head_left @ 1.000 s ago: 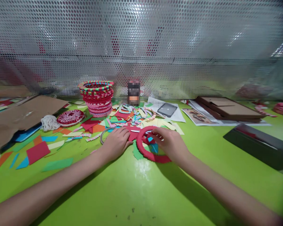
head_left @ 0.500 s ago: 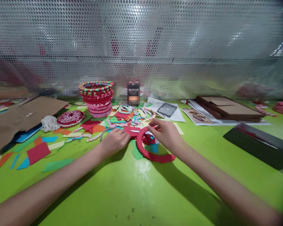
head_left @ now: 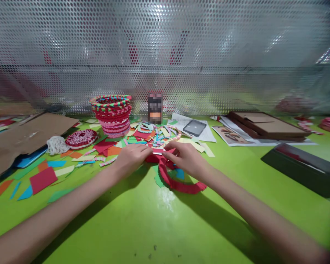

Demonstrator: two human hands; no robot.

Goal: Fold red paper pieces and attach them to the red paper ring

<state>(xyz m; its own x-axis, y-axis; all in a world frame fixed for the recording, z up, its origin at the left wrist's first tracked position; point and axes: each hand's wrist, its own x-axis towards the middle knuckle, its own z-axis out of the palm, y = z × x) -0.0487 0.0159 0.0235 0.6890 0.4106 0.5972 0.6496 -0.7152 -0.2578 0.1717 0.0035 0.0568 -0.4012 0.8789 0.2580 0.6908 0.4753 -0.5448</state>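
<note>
A thick red folded-paper band (head_left: 185,186) curves in a loop over the green table, its loose end lying to the right. My right hand (head_left: 185,156) pinches the upper part of this band between thumb and fingers. Closed beside it, my left hand (head_left: 132,157) has its fingertips at the left end of the red paper. A narrow white or shiny strip (head_left: 157,151) shows between the two hands; I cannot tell what it is. Under the loop lie blue (head_left: 179,173) and green paper scraps (head_left: 160,179).
Behind my hands, cut coloured paper (head_left: 143,135) is heaped. A stack of woven rings (head_left: 112,119) stands back left, near a round red-and-white coil (head_left: 81,139) and white yarn (head_left: 57,145). To the right are a tablet (head_left: 194,127), a brown box (head_left: 269,126) and a dark box (head_left: 302,168).
My left hand has shifted slightly up, and the grey ring-like edge beside it is hidden now. My right hand has moved left and down, drawing the band's upper part with it.
</note>
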